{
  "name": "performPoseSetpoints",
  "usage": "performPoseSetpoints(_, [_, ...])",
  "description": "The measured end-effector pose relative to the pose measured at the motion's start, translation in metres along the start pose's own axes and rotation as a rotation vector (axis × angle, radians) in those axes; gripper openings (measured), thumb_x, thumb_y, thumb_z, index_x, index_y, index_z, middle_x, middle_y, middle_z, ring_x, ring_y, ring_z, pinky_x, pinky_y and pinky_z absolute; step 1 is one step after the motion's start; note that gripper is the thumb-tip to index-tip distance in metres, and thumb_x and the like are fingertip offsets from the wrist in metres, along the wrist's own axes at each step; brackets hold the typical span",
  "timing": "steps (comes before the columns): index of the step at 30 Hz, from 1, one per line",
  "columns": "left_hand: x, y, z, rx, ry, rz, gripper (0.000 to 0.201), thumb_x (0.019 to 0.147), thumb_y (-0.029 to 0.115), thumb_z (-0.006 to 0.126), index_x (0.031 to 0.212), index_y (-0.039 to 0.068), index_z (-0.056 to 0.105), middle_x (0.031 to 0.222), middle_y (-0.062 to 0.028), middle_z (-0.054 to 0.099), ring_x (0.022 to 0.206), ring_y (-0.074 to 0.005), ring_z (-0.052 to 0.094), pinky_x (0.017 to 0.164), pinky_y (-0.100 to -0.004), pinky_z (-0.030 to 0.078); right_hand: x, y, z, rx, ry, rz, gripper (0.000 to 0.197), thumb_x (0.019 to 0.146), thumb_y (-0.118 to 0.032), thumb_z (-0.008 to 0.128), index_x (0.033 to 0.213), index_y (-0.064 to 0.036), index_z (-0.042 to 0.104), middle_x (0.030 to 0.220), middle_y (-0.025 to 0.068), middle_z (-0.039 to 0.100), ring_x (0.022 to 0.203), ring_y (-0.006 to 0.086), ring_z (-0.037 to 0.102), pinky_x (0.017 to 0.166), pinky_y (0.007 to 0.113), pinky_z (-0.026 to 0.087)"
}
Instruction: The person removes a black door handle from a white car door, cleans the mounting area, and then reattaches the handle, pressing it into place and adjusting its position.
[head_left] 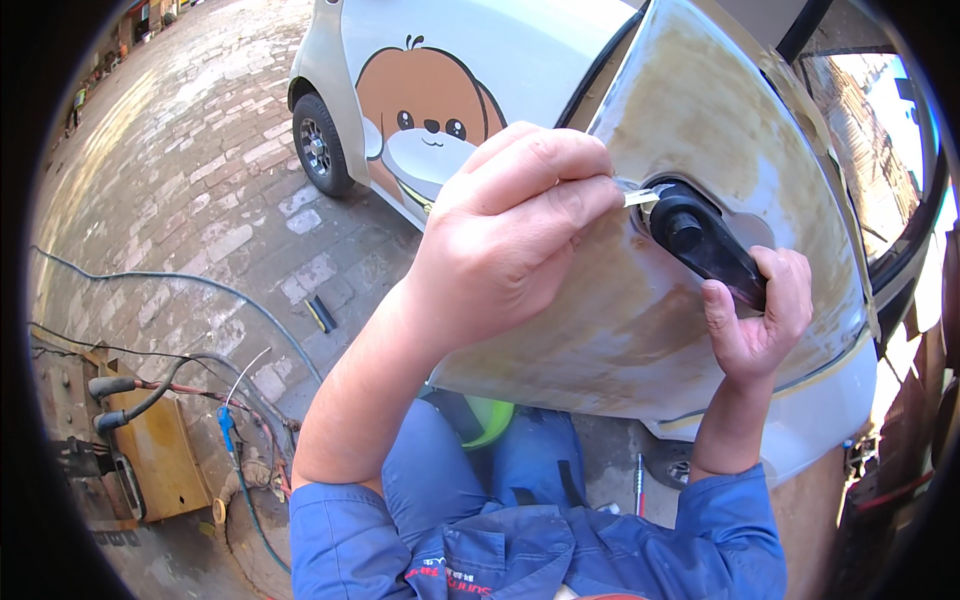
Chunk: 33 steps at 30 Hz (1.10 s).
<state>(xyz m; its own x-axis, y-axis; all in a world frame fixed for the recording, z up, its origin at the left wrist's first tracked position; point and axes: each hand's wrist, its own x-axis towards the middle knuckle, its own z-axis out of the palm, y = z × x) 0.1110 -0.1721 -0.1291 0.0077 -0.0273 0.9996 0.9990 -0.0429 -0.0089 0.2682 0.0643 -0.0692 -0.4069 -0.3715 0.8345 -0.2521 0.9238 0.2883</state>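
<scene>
A car door panel (560, 370), whitish with brown sanded patches, stands in front of me. On it sits a black lever-shaped handle (722, 250) with a round boss near its upper left end. My left hand (510, 230) is closed in a pinch on a narrow, pale yellow strip of tape (640, 198). The strip's far end touches the handle's upper left end. My right hand (765, 315) grips the handle's lower right end, thumb on the near side. The fingers behind the handle are partly hidden.
Beyond the door is a white car body (480, 45) with a cartoon dog picture and a wheel (320, 145). Hoses (215, 287) and a yellow metal box (165, 445) lie at left. A small dark block (321, 313) rests on the brick paving. Below the door is a green basin (490, 420).
</scene>
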Motion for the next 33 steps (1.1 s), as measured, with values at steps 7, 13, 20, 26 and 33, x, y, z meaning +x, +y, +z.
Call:
performPoseSetpoints(7, [-0.009, 0.003, -0.002, -0.005, 0.004, -0.029, 0.023, 0.073, -0.006, 0.080, 0.095, -0.002, 0.078, 0.103, -0.0122, 0.071, 0.092, -0.0287, 0.070, 0.080, -0.0379, 0.057, -0.001, -0.001, 0.001, -0.003, 0.004, 0.011, 0.045, 0.077, -0.035, 0.091, 0.095, -0.0017, 0.068, 0.080, 0.0123, 0.057, 0.074, 0.0328, 0.052, 0.070, 0.041, 0.043])
performPoseSetpoints(13, [-0.019, 0.007, 0.001, -0.025, 0.027, -0.074, 0.021, 0.075, -0.005, 0.081, 0.095, -0.002, 0.079, 0.103, -0.0115, 0.072, 0.094, -0.0288, 0.071, 0.081, -0.0382, 0.057, 0.000, -0.002, 0.001, -0.001, 0.003, 0.025, 0.044, 0.078, -0.036, 0.091, 0.094, -0.0020, 0.067, 0.079, 0.0119, 0.056, 0.074, 0.0320, 0.051, 0.070, 0.040, 0.043])
performPoseSetpoints(20, [-0.033, 0.010, 0.008, -0.025, 0.100, -0.065, 0.023, 0.073, -0.005, 0.082, 0.096, -0.001, 0.079, 0.102, -0.0102, 0.072, 0.090, -0.0267, 0.071, 0.078, -0.0368, 0.056, -0.004, -0.001, 0.002, 0.013, 0.011, 0.047, 0.044, 0.081, -0.036, 0.090, 0.096, -0.0007, 0.068, 0.080, 0.0110, 0.058, 0.076, 0.0306, 0.052, 0.070, 0.040, 0.043])
performPoseSetpoints(26, [-0.050, 0.019, 0.022, -0.034, 0.188, -0.088, 0.028, 0.069, -0.007, 0.080, 0.096, -0.003, 0.077, 0.102, -0.0119, 0.071, 0.086, -0.0276, 0.069, 0.075, -0.0362, 0.055, -0.010, 0.000, 0.000, 0.032, -0.008, 0.095, 0.046, 0.084, -0.033, 0.089, 0.105, 0.0023, 0.069, 0.091, 0.0123, 0.063, 0.083, 0.0293, 0.059, 0.075, 0.037, 0.049])
performPoseSetpoints(33, [-0.074, 0.038, 0.040, 0.024, 0.247, -0.155, 0.032, 0.066, 0.005, 0.075, 0.097, -0.002, 0.075, 0.104, -0.0100, 0.070, 0.089, -0.0288, 0.066, 0.087, -0.0442, 0.053, -0.017, 0.004, -0.002, 0.065, -0.026, 0.138, 0.042, 0.090, -0.031, 0.087, 0.109, 0.0027, 0.069, 0.098, 0.0108, 0.065, 0.086, 0.0223, 0.062, 0.079, 0.031, 0.051])
